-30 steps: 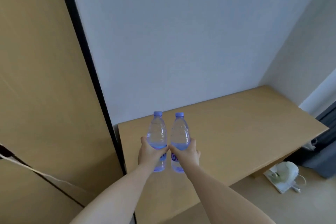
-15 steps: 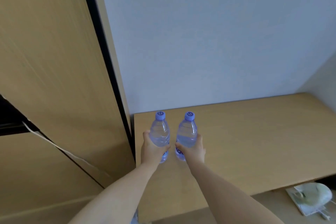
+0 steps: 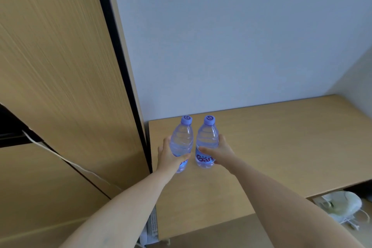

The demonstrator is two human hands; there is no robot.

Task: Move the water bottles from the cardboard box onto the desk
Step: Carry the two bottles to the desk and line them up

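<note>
— Head view first: what do the hands have hold of?

— Each grips one bottle. The left hand (image 3: pixel 170 158) wraps the lower body of the left water bottle (image 3: pixel 181 141), thumb across the front and fingers curled behind. The right hand (image 3: pixel 220 153) does the same with the right water bottle (image 3: pixel 207 141), its thumb lying over the top of the printed label.

— Where do the bottles sit on the desk (image 3: pixel 281 147)?

— Near the back left corner of the desktop, close to the left edge and a little in from the rear edge along the wall (image 3: pixel 231 36). Both are upright, side by side, almost touching, with a thin gap between them. Both lavender caps are on.

— Are the bases down on the wood?

— The right bottle's base looks to be at the desk surface; the left one's base is partly hidden by the wrist, so I cannot tell for certain.

— Is there water inside?

— Both are clear plastic and look filled up to the shoulder.

— What else is around?

— A tall wooden cabinet panel (image 3: pixel 60 66) with a dark edge strip stands just beside the desk's left edge. Below the front right edge of the desk, on the floor, lies a pale rounded appliance (image 3: pixel 340 205) with a white cord. The cardboard box is out of view.
</note>
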